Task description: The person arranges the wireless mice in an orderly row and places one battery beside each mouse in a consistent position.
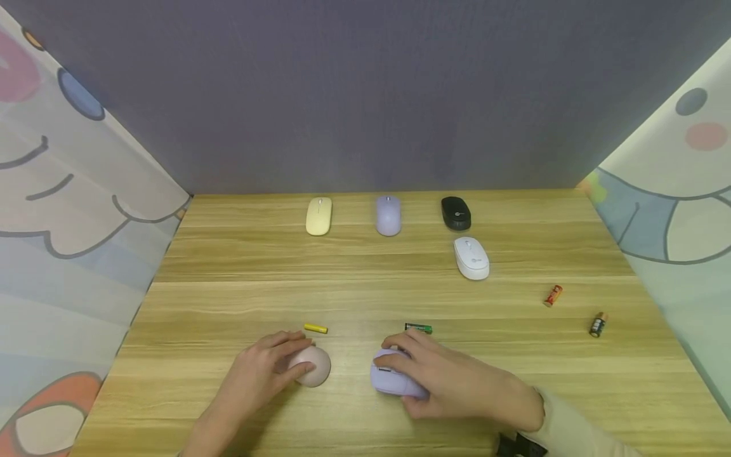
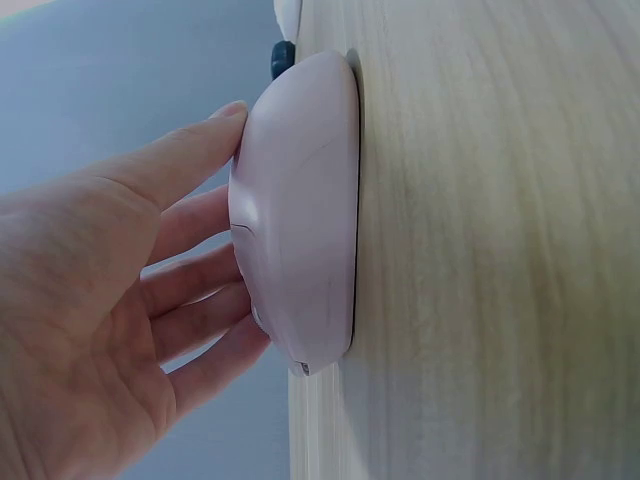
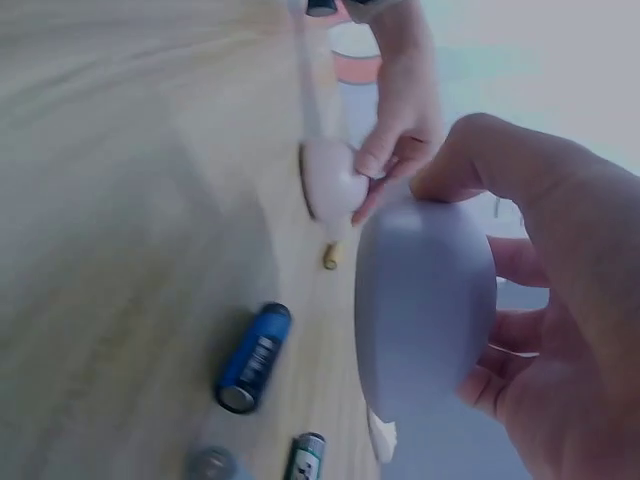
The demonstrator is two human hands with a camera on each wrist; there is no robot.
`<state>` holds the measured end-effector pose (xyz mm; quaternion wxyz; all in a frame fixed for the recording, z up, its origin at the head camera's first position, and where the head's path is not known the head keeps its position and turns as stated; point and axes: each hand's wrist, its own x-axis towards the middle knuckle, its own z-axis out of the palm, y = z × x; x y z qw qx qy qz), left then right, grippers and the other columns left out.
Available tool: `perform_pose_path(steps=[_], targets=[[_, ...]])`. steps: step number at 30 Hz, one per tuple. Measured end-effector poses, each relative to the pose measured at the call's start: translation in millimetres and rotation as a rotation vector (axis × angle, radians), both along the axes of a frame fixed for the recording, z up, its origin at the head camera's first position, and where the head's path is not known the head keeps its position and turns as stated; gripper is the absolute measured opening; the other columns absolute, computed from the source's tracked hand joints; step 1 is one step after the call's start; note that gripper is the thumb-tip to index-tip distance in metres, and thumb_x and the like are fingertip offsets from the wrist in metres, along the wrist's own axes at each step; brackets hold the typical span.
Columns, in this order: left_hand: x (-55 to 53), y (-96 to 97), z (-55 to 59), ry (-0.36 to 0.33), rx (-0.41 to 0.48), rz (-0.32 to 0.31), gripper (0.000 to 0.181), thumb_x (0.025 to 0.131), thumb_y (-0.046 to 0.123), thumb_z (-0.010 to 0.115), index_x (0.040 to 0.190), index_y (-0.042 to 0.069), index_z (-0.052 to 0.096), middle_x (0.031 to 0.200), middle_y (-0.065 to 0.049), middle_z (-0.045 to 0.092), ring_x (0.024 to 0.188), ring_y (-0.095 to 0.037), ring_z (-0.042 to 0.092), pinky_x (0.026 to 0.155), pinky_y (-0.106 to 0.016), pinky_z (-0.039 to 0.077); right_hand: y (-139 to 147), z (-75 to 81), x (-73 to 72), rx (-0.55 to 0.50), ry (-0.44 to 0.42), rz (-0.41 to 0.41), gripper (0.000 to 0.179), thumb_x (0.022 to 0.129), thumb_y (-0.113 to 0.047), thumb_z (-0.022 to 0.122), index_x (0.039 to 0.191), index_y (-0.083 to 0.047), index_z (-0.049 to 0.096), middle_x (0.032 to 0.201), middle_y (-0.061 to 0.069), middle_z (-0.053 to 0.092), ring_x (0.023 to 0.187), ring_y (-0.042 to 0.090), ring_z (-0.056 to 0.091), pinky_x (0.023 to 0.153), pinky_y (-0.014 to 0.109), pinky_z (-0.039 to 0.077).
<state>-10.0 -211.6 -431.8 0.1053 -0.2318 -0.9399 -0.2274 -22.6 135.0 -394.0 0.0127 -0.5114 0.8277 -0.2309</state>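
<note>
Head view: fingers hide part of the pale pink mouse [image 1: 316, 368] and of the lavender mouse [image 1: 394, 383]; a small dark detail on the latter is indistinct. On the counter [image 1: 228, 260], the pink one sits beneath the left hand [image 1: 259, 368], pinched between thumb and fingers. The right hand [image 1: 436, 377], fingers bent, grips the lavender one. Right-wrist view: the lower edge cuts off a battery [image 3: 307, 458].

Left grip [image 1: 263, 365] holding, toward near edge of table [image 1: 365, 289]; thumb [image 2: 190, 160] nearly straight, fingers [image 2: 205, 318] lightly bent, gaps between. Left forearm [image 1: 217, 420] slants in from near left corner's direction. Right grip [image 1: 431, 374] also holding, well apart; right thumb [image 3: 480, 150] bent. Right forearm [image 1: 508, 400] angles in from near right corner's direction.
</note>
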Motion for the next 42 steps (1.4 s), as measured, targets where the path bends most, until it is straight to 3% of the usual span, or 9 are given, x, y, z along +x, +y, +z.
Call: perform_pose_path(steps=[5,12,19,24,32,42], targets=[[0.2,-0.5,0.1,0.002,-0.003,-0.002,0.036,0.076,0.037,0.089,0.109,0.023,0.082,0.114,0.001,0.077,0.103,-0.023,0.075,0.083,-0.044,0.063,0,6.4,-9.8,-0.054,-0.062,-0.084,0.066,0.079,-0.017,0.082,0.140,-0.019,0.056,0.139,0.002,0.052,0.121,0.015,0.049,0.092,0.028,0.057],[-0.2,-0.6,0.4,0.001,0.000,-0.005,0.036,0.077,0.037,0.089,0.109,0.023,0.082,0.114,0.000,0.078,0.103,-0.025,0.075,0.083,-0.045,0.063,-3,13.7,-21.8,-0.083,-0.045,-0.189,0.067,0.077,-0.020,0.085,0.139,-0.019,0.058,0.140,0.007,0.054,0.123,0.022,0.052,0.092,0.037,0.059],[-0.3,-0.9,0.9,0.001,0.001,0.000,0.037,0.076,0.038,0.089,0.110,0.023,0.082,0.114,0.000,0.078,0.102,-0.025,0.075,0.082,-0.045,0.063,-6,18.6,-35.9,-0.137,-0.030,-0.239,0.064,0.077,-0.018,0.084,0.137,-0.016,0.061,0.138,0.009,0.057,0.120,0.023,0.054,0.087,0.036,0.061],[0.0,-1.0,1.3,-0.006,0.001,0.003,0.037,0.077,0.038,0.089,0.110,0.023,0.082,0.115,0.000,0.077,0.103,-0.026,0.075,0.083,-0.046,0.063,-7,15.4,-49.9,-0.179,-0.024,-0.287,0.062,0.077,-0.014,0.083,0.135,-0.013,0.062,0.135,0.010,0.058,0.117,0.027,0.055,0.086,0.040,0.060],[-0.3,-1.1,0.6,-0.005,-0.004,0.001,0.037,0.077,0.039,0.089,0.110,0.023,0.082,0.115,-0.001,0.077,0.103,-0.025,0.074,0.082,-0.045,0.063,-6,7.3,-75.4,-0.210,-0.131,-0.381,0.057,0.081,-0.016,0.081,0.134,-0.011,0.062,0.137,0.011,0.058,0.119,0.028,0.054,0.088,0.044,0.057],[-0.5,-0.5,-0.2,-0.007,0.003,-0.002,0.038,0.075,0.038,0.090,0.109,0.021,0.082,0.114,-0.001,0.078,0.102,-0.024,0.075,0.082,-0.045,0.064,-1,-7.9,-96.4,-0.217,-0.133,-0.449,0.058,0.080,-0.015,0.081,0.134,-0.006,0.063,0.137,0.015,0.060,0.119,0.033,0.056,0.091,0.048,0.055]])
